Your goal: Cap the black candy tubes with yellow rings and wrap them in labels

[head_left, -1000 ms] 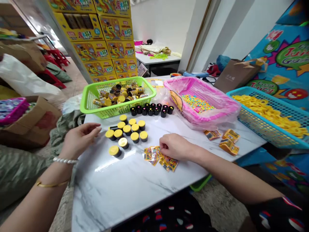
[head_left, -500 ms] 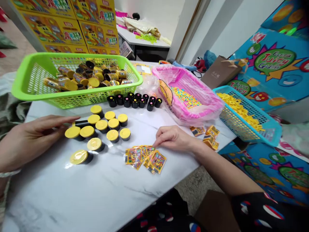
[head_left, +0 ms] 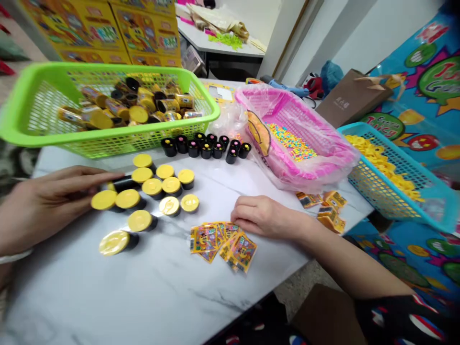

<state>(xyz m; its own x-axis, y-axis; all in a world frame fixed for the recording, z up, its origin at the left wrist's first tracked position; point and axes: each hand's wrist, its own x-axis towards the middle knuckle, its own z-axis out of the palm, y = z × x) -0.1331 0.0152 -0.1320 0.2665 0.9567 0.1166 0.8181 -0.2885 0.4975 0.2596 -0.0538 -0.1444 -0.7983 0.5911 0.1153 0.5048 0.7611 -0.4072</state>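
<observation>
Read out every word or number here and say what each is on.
"Extra Juicy": lower green label on the blue packaging.
"Ju… Gu…", cut off: upper green label.
Too blurred or small: red logo, yellow boxes, brown bag, sachets, containers in the green basket.

Clutter along the far and right sides
Yellow printed cartons [head_left: 147, 31] stand stacked far left; beyond, a white side table [head_left: 201, 43] bears beige cloth [head_left: 219, 20] and bright green scraps [head_left: 228, 40]; far right, a brown paper bag [head_left: 345, 103] sits near a fluffy blue bundle [head_left: 331, 76], and a turquoise basket [head_left: 373, 191] of yellow pieces [head_left: 383, 160] lies before blue printed packaging [head_left: 442, 72]
</observation>
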